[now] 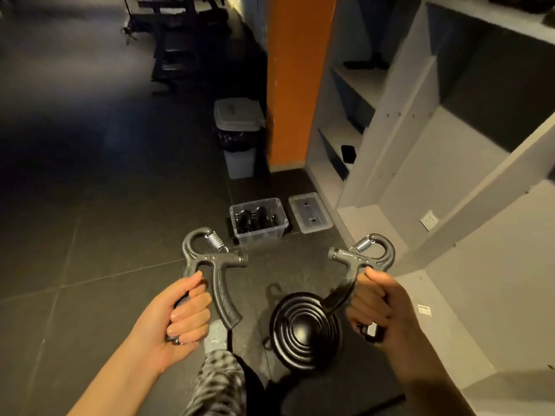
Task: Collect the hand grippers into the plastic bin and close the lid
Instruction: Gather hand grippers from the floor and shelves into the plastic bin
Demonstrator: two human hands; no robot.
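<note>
My left hand (183, 313) grips one handle of a black hand gripper (214, 262), whose spring end points up. My right hand (375, 304) holds a second black hand gripper (357, 259) the same way. Both are held above the dark floor. Farther ahead on the floor stands the clear plastic bin (271, 232), open, with several black hand grippers inside. Its clear lid (310, 213) lies flat on the floor just right of the bin.
A black ridged round disc (304, 325) lies on the floor between my hands. A grey trash can (238, 136) with a black liner stands beyond the bin beside an orange pillar (295, 85). Grey shelving (420, 145) runs along the right.
</note>
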